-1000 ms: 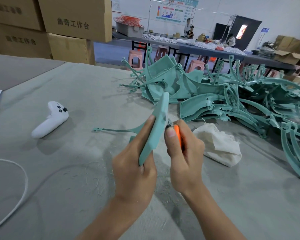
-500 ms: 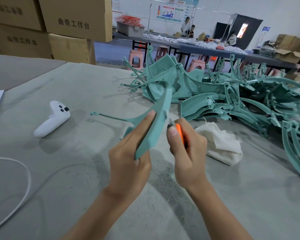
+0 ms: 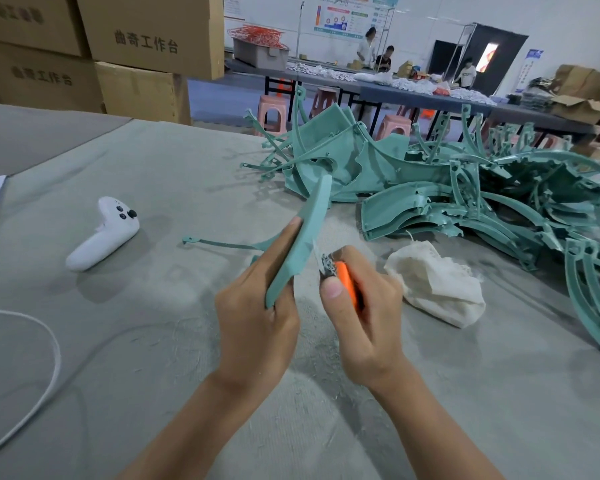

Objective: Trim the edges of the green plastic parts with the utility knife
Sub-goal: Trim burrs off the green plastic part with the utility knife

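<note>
Boxes, upper left: closed cardboard boxes (image 3: 146, 32) are standing stacked behind your table (image 3: 153, 341); their contents are not showing.
Crate, top centre: a grey crate (image 3: 260, 53) is sitting on the far bench, and red wire-like pieces (image 3: 257, 36) are heaping over its rim.
Carton, upper right: an open carton (image 3: 582, 107) is standing with its flaps up; its inside is hidden.
Left hand: your left hand (image 3: 257, 317) is gripping the lower end of a green part (image 3: 302, 237), with one finger lying straight along its left face.
Green part: you are holding it on edge in the centre of the frame, above the table, tilting up and to the right; a thin arm of it is reaching to the left.
Right hand: your right hand (image 3: 364, 306) is closing tightly around the orange utility knife (image 3: 345, 282), thumb toward you.
Knife: its blade end is pointing at the right edge of the part, just beside it; I cannot tell if it is touching.
Pile: the other green parts (image 3: 465, 195) are lying heaped across the right half of the frame.
Around: a white cloth (image 3: 437, 285) is lying just right of your right hand; a white controller (image 3: 103, 233) and a white cable (image 3: 45, 375) are lying at the left.
</note>
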